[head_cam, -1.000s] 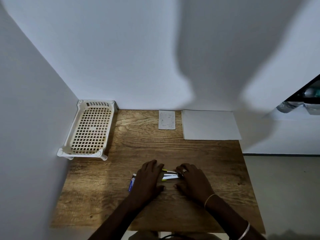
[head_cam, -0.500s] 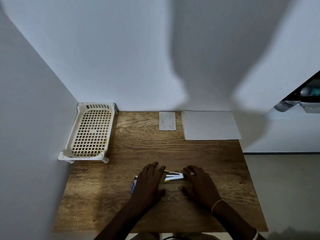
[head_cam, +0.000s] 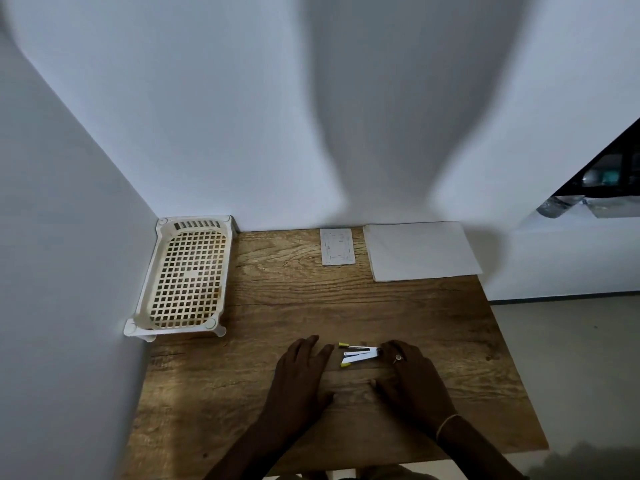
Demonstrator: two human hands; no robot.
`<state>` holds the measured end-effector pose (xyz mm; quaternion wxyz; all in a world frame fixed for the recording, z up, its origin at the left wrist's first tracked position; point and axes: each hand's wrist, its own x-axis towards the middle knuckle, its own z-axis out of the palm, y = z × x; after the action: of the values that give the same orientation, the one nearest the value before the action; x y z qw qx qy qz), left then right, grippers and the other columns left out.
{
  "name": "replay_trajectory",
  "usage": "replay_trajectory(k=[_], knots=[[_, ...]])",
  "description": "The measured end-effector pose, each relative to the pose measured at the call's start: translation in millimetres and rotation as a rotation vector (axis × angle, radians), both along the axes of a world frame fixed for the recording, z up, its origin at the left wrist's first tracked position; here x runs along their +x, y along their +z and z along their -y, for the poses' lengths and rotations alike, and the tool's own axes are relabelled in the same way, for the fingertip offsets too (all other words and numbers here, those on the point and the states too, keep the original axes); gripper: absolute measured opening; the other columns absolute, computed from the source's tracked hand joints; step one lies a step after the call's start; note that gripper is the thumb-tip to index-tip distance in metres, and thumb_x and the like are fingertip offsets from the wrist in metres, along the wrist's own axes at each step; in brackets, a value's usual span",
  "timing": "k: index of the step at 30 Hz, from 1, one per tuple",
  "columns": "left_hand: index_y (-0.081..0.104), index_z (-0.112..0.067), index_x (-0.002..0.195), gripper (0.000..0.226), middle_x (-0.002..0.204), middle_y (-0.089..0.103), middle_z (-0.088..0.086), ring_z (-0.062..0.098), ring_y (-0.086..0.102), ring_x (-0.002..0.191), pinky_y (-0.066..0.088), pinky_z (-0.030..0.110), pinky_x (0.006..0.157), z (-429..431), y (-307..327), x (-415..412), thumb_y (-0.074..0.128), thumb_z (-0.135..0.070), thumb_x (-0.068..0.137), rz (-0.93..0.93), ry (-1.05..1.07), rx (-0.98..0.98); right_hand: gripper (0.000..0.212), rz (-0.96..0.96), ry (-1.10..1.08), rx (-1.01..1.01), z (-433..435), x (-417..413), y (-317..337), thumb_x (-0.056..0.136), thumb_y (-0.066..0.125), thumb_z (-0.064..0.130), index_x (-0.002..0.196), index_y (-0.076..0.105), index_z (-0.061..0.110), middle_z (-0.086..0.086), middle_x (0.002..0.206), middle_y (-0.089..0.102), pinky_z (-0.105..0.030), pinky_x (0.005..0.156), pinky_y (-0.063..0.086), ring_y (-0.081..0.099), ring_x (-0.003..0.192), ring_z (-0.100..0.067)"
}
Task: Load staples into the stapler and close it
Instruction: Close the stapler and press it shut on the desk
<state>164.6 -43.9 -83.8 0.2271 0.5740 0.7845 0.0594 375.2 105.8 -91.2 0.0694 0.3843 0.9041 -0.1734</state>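
Observation:
A small white stapler (head_cam: 358,354) with yellow tips lies on the wooden table (head_cam: 346,306) near the front, its two arms splayed open in a V pointing left. My left hand (head_cam: 301,368) rests palm down just left of it, fingers apart, not touching it. My right hand (head_cam: 410,374), with a ring on one finger, lies palm down to the right. Its fingertips touch the stapler's hinge end and the thumb rests apart on the table. No staples are visible.
A cream lattice tray (head_cam: 185,275) stands at the table's back left against the wall. At the back lie a small white card (head_cam: 337,246) and a stack of white paper (head_cam: 420,250). Walls close off the left and rear; the table's right edge drops to the floor.
Both hands have drawn apart, uncovering more of the open stapler. The small blue item seen by my left hand earlier is no longer visible.

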Motion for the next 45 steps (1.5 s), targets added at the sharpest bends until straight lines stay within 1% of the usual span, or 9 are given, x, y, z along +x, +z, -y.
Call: replay_trajectory(k=[7, 12, 24, 29, 34, 37, 40, 42, 45], knots=[[0.011, -0.036, 0.16, 0.087, 0.171, 0.0, -0.003, 0.022, 0.0, 0.156, 0.012, 0.039, 0.124, 16, 3, -14, 0.057, -0.059, 0.089, 0.001, -0.018, 0.025, 0.07, -0.034, -0.046, 0.002, 20, -12, 2, 0.087, 0.057, 0.057, 0.147, 0.043, 0.022, -0.002, 0.154, 0.04, -0.037, 0.11, 0.036, 0.039, 0.14, -0.02], [0.013, -0.039, 0.16, 0.088, 0.17, 0.002, -0.004, 0.022, 0.001, 0.156, 0.013, 0.038, 0.124, 25, 0, -19, 0.058, -0.062, 0.088, 0.006, -0.003, 0.04, 0.071, -0.045, -0.059, 0.0, 28, -15, 2, 0.089, 0.052, 0.055, 0.151, 0.037, 0.022, 0.0, 0.158, 0.033, -0.034, 0.113, 0.031, 0.032, 0.143, -0.017], [0.017, -0.036, 0.159, 0.082, 0.17, 0.009, -0.003, 0.024, 0.008, 0.155, 0.018, 0.039, 0.123, 1, 15, 9, 0.052, -0.061, 0.089, -0.026, 0.023, 0.032, 0.073, -0.066, -0.039, 0.047, 9, 18, -2, 0.086, 0.057, 0.055, 0.147, 0.045, 0.019, -0.006, 0.152, 0.044, -0.039, 0.106, 0.041, 0.043, 0.138, -0.023], [0.041, -0.028, 0.152, 0.076, 0.162, 0.033, 0.002, 0.028, 0.03, 0.149, 0.029, 0.042, 0.119, -14, 23, 41, 0.066, -0.053, 0.084, -0.014, 0.076, 0.132, 0.071, -0.046, -0.015, 0.055, -7, 48, -2, 0.086, 0.053, 0.056, 0.147, 0.045, 0.02, -0.006, 0.152, 0.044, -0.039, 0.105, 0.044, 0.045, 0.136, -0.024], [0.064, -0.017, 0.135, 0.073, 0.144, 0.058, 0.013, 0.04, 0.055, 0.131, 0.05, 0.052, 0.104, -30, 25, 80, 0.088, -0.036, 0.069, -0.016, 0.072, 0.209, 0.058, -0.084, -0.076, 0.106, -23, 92, 7, 0.071, 0.08, 0.044, 0.121, 0.069, 0.016, -0.005, 0.121, 0.069, -0.035, 0.081, 0.059, 0.069, 0.104, -0.021], [0.068, -0.016, 0.13, 0.071, 0.14, 0.061, 0.011, 0.039, 0.058, 0.127, 0.051, 0.052, 0.101, -40, 32, 105, 0.09, -0.032, 0.065, -0.01, 0.051, 0.241, 0.052, -0.161, -0.126, 0.131, -36, 127, 9, 0.072, 0.084, 0.034, 0.118, 0.07, 0.015, -0.007, 0.118, 0.069, -0.037, 0.081, 0.059, 0.07, 0.099, -0.024], [0.073, -0.015, 0.123, 0.059, 0.133, 0.066, 0.013, 0.04, 0.063, 0.121, 0.051, 0.049, 0.1, -52, 32, 130, 0.085, -0.035, 0.069, -0.064, 0.004, 0.267, 0.037, -0.199, -0.18, 0.196, -51, 176, 6, 0.085, 0.07, 0.032, 0.117, 0.071, 0.013, -0.007, 0.118, 0.069, -0.036, 0.081, 0.057, 0.069, 0.098, -0.024], [0.076, -0.015, 0.117, 0.049, 0.13, 0.069, 0.014, 0.039, 0.065, 0.119, 0.048, 0.044, 0.101, -59, 31, 147, 0.071, -0.041, 0.077, -0.081, -0.019, 0.319, 0.032, -0.25, -0.249, 0.21, -61, 211, 5, 0.091, 0.058, 0.034, 0.114, 0.071, 0.015, -0.003, 0.114, 0.069, -0.033, 0.081, 0.056, 0.068, 0.096, -0.02], [0.079, -0.015, 0.111, 0.049, 0.126, 0.071, 0.013, 0.035, 0.062, 0.12, 0.044, 0.041, 0.099, -69, 30, 174, 0.053, -0.051, 0.091, -0.088, -0.072, 0.416, 0.024, -0.345, -0.48, 0.227, -74, 271, -3, 0.091, 0.066, 0.027, 0.114, 0.069, 0.02, 0.004, 0.11, 0.067, -0.03, 0.08, 0.055, 0.066, 0.092, -0.013]])
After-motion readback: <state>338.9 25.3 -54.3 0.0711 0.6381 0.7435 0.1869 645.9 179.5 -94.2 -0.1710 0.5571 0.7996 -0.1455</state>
